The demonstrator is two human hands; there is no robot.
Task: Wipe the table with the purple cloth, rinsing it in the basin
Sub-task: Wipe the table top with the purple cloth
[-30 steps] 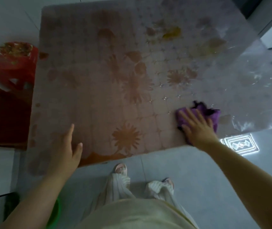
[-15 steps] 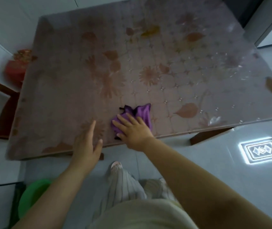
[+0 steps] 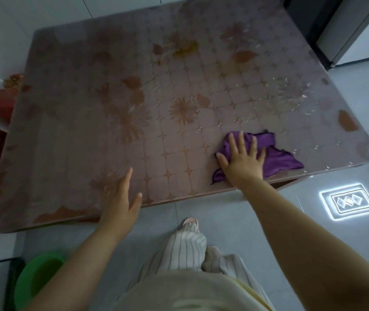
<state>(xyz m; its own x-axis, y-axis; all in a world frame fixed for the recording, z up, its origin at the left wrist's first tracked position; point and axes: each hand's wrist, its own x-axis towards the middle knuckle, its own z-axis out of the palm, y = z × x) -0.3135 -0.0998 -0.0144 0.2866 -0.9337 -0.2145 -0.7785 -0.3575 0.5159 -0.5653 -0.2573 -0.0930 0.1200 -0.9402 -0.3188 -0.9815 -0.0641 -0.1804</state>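
Purple cloth [image 3: 277,158] is pressed flat on the desk [image 3: 78,131] near its front right corner, under the right hand [image 3: 243,163]. That hand's fingers [image 3: 233,142] are spread apart and straight, not curled round the fabric. A loose tail of the cloth lies to the right of the hand, close to the front edge. The left hand [image 3: 117,198] is laid at the front edge, seemingly resting on it, fingers straight and close together, thumb apart; nothing is held by it. The green basin [image 3: 37,274] is seen on the floor [image 3: 201,212], down to the left, well apart from the cloth. Since the cloth is only pinned by a flat hand, it could be bunched up or slid out from under it on a fast stroke. The loose tail could also be dragged over the near edge and dropped to the floor. Whether the cloth is wet cannot be told.
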